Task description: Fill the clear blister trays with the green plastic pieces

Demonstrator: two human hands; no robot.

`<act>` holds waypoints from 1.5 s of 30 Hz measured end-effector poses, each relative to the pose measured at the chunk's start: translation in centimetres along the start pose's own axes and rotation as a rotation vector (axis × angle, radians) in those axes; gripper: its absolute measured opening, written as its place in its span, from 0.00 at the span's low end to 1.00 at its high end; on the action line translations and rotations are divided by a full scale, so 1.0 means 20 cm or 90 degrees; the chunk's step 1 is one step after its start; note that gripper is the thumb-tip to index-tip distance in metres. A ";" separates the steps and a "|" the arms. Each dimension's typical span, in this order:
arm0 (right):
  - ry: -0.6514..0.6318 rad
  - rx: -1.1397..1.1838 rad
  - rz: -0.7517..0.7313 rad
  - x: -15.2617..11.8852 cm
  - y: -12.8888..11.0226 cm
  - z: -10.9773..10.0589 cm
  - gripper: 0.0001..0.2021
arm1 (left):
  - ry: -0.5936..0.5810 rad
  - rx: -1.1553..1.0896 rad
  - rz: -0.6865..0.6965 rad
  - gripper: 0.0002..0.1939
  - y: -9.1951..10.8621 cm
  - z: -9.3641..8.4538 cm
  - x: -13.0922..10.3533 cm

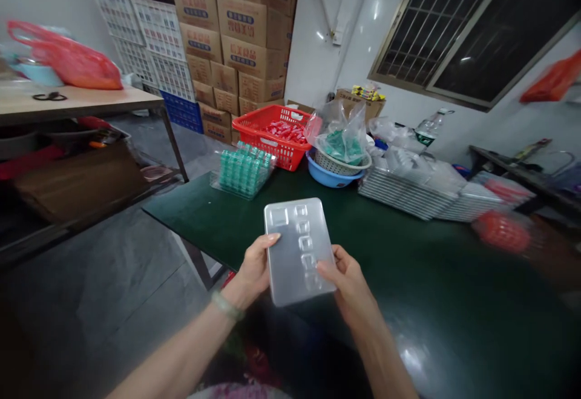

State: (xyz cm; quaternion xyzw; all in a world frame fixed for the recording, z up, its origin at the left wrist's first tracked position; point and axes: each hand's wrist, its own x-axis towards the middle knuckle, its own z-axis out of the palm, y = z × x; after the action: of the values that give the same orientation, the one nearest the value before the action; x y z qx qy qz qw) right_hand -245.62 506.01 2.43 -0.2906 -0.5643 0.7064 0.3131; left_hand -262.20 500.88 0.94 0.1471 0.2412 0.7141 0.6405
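Note:
A clear plastic tray (288, 253) with a column of small moulded hollows is held up over the near edge of the dark green table (390, 229). My left hand (255, 266) grips its left edge, thumb on top; a pale bangle circles that wrist. On the right edge, my right hand (347, 275) pinches the tray with its thumb over the lower hollows. The fingers beneath the tray are mostly hidden. Beyond it on the table lies a stack of clear packs with green contents (245, 170).
A red basket (290, 154) of red pieces, a blue basin (333, 176) with a colander and bags, and stacked clear trays (403, 187) line the table's far side. Cartons (247, 20) stand behind. At left is another table (77, 101) with a red bag.

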 end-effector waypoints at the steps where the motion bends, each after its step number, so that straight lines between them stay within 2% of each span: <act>1: 0.022 -0.019 -0.014 -0.01 -0.01 -0.02 0.12 | 0.021 0.035 0.020 0.15 -0.01 0.01 0.01; 5: 0.155 -0.255 -0.115 -0.01 0.00 -0.02 0.12 | 0.104 0.173 0.153 0.25 -0.08 0.06 0.01; 8: 0.254 -0.520 -0.200 -0.03 0.04 0.07 0.09 | 0.098 0.212 0.161 0.32 -0.15 0.07 -0.01; 10: 0.256 -0.652 -0.240 -0.05 0.06 0.16 0.05 | 0.088 0.182 0.132 0.27 -0.17 0.07 -0.02; 12: 0.225 -0.713 -0.257 -0.09 0.07 0.22 0.04 | 0.101 0.142 0.105 0.19 -0.18 0.06 -0.04; 14: 0.172 -0.697 -0.246 -0.11 0.06 0.25 0.05 | 0.119 0.126 0.057 0.13 -0.17 0.05 -0.06; 16: 0.090 -0.614 -0.206 -0.11 0.03 0.23 0.05 | 0.127 0.116 0.027 0.12 -0.16 0.03 -0.07; 19: -0.023 -0.425 -0.103 -0.07 -0.02 0.17 0.04 | 0.111 0.115 0.048 0.12 -0.16 0.00 -0.07; 23: -0.100 -0.263 0.014 -0.03 -0.04 0.10 0.06 | 0.064 0.121 0.036 0.12 -0.18 -0.02 -0.06; 28: -0.135 -0.239 0.064 -0.02 -0.05 0.09 0.07 | -0.035 0.115 -0.028 0.15 -0.18 -0.03 -0.06; 34: -0.163 -0.243 0.074 -0.02 -0.04 0.08 0.09 | -0.063 0.132 -0.041 0.16 -0.17 -0.05 -0.06; 42: -0.161 -0.263 0.089 -0.03 -0.06 0.10 0.08 | -0.046 0.173 -0.039 0.15 -0.17 -0.05 -0.06; 45: -0.125 -0.299 0.045 -0.04 -0.04 0.13 0.06 | 0.009 0.168 0.001 0.12 -0.17 -0.03 -0.06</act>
State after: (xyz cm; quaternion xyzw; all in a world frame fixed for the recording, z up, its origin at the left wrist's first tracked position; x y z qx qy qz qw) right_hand -246.98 504.01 3.78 -0.3049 -0.7299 0.5915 0.1560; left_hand -259.45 499.78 -1.37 0.2247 0.3374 0.6778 0.6134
